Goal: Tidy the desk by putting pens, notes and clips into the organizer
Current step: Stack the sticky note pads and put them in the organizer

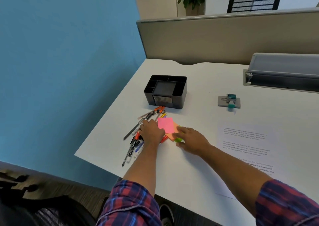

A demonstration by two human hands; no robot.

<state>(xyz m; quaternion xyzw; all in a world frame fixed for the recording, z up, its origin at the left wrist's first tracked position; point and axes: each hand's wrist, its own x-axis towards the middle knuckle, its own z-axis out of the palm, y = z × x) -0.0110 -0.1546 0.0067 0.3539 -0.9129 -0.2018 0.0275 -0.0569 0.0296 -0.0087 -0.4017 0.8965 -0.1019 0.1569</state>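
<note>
The pink note tops a sticky-note pile beside scattered pens, just before the black organizer; left hand lies flat over the pens, fingers relaxed; right hand presses the notes, fingers straight.

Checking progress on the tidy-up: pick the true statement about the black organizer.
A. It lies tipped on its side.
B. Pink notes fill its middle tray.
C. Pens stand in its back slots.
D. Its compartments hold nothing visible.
D: the organizer stands upright with bare compartments, while the pens and the pink notes lie on the desk.
</note>
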